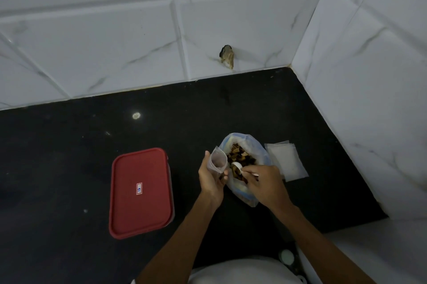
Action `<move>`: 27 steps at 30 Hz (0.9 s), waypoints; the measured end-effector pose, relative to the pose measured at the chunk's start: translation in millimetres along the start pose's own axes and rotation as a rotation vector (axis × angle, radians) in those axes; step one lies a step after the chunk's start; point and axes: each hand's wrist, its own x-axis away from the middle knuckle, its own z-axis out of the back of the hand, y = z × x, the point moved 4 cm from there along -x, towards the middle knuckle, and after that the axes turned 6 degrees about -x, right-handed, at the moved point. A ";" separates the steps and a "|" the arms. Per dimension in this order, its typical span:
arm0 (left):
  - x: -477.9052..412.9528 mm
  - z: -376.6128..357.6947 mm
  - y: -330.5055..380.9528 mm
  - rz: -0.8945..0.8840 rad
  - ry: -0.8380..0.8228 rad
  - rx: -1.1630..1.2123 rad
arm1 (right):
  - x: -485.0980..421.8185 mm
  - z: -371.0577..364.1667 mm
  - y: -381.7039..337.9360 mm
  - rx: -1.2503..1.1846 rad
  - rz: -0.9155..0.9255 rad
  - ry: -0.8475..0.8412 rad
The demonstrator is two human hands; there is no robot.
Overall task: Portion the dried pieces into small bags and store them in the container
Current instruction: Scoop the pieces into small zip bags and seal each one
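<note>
Only printed thing here is a small white sticker [139, 188] with a red border, stuck on the red container lid [138, 214]. It has a blue mark, way too tiny to read.

In view are one red-lidded container [141, 193], one large bag [253, 144] holding many dried pieces [240, 156], one small bag [217, 161], one white spoon [236, 166], one stack of flat bags [286, 161] too overlapped to count, and two hands, the left hand [211, 179] and the right hand [265, 182].
</note>
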 end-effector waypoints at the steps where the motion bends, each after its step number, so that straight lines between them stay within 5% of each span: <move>1: 0.0 -0.1 -0.4 0.002 -0.001 -0.001 | -1.1 2.1 -0.3 -0.047 -0.033 0.031; 6: 2.6 1.1 0.8 -0.002 -0.016 0.017 | -10.2 10.6 11.3 -0.304 -0.368 0.053; 13: 6.3 5.1 4.5 -0.010 -0.039 0.017 | -1.5 19.6 20.5 -0.744 -0.599 0.042; 27: 14.6 5.7 9.1 0.001 -0.080 0.047 | 12.1 51.9 -55.8 -0.834 -0.374 0.083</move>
